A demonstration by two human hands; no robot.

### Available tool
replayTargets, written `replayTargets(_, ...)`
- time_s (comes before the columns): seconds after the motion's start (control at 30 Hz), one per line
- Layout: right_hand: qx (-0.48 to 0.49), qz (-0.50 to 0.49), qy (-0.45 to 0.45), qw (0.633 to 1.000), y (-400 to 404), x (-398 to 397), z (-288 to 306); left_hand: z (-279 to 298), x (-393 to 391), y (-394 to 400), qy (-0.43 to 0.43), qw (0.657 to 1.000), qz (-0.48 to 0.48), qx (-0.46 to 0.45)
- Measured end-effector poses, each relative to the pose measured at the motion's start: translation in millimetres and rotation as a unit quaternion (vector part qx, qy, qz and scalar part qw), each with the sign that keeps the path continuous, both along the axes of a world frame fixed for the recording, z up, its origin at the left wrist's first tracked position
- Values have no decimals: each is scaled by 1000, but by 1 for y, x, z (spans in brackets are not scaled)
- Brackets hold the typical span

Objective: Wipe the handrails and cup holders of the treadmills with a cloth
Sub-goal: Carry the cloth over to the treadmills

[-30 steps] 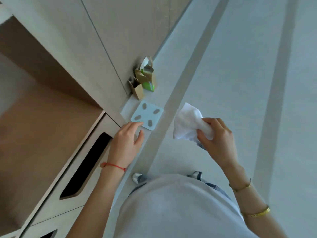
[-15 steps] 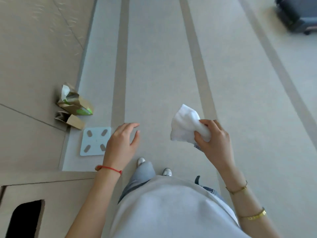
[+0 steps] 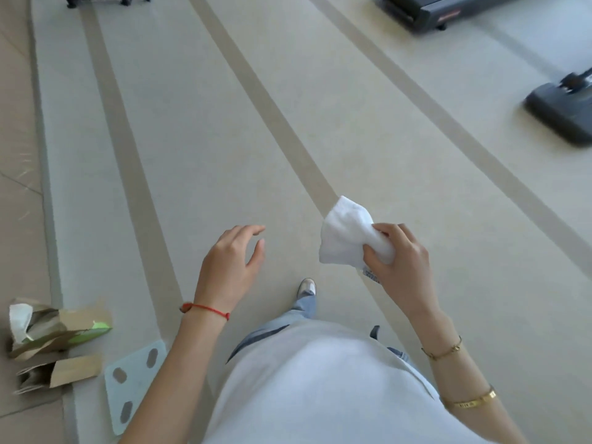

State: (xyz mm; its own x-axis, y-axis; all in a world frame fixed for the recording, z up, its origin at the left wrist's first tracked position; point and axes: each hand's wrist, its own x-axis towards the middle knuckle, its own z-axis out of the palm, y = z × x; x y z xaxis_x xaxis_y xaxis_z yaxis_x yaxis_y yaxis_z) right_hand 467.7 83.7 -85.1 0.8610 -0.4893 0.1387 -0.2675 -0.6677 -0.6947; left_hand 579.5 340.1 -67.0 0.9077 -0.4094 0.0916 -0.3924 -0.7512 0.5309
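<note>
White cloth [image 3: 347,237] bunched, gripped in right hand [image 3: 402,262] with fingers and thumb curled round it, held in the air over the striped floor [image 3: 352,116]. Left hand [image 3: 230,267] holds nothing, fingers loosely spread and slightly bent. Dark treadmill bases [image 3: 429,11] lie well apart at upper right; torn cardboard packaging [image 3: 54,334] and pale blue scale [image 3: 134,379] sit at lower left.

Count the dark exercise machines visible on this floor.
3, each only partly in frame: one at the top left edge, one at the top right, one blurred at the right edge. Others may lie outside the view.
</note>
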Motion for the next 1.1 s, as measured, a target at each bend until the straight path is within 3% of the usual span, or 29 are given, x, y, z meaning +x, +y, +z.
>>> replayTargets(0.47,-22,-188,12,982,-154,174,11,15,257,-198,-13,983,-183,24)
replayTargets(0.77,-6,-216,9,976,-299,280,-6,3,376,-362,8,974,-224,22)
replayTargets(1.1,-26,-209,8,978,-501,412,20,22,499,-565,2,972,-236,4)
